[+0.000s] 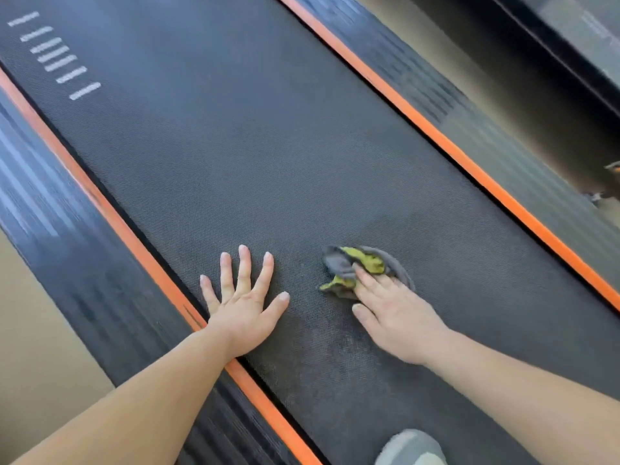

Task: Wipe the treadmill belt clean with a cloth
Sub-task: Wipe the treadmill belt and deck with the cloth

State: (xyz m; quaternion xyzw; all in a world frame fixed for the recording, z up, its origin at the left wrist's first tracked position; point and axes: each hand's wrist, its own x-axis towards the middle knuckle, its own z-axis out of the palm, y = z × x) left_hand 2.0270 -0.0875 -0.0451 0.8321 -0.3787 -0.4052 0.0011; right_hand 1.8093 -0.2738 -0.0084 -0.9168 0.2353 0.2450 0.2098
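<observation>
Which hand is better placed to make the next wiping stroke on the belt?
The right hand: its fingers press the cloth against the treadmill belt. The left hand lies flat with spread fingers near the orange edge strip, apart from the cloth, likely as a brace.

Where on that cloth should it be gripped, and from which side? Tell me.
Grip the cloth at its bunched middle, where grey and yellow-green folds rise off the belt, coming down from the near side. Its thin edges lie flat and give little to pinch. The right hand rests its fingers there; curling them should gather the folds.
</observation>
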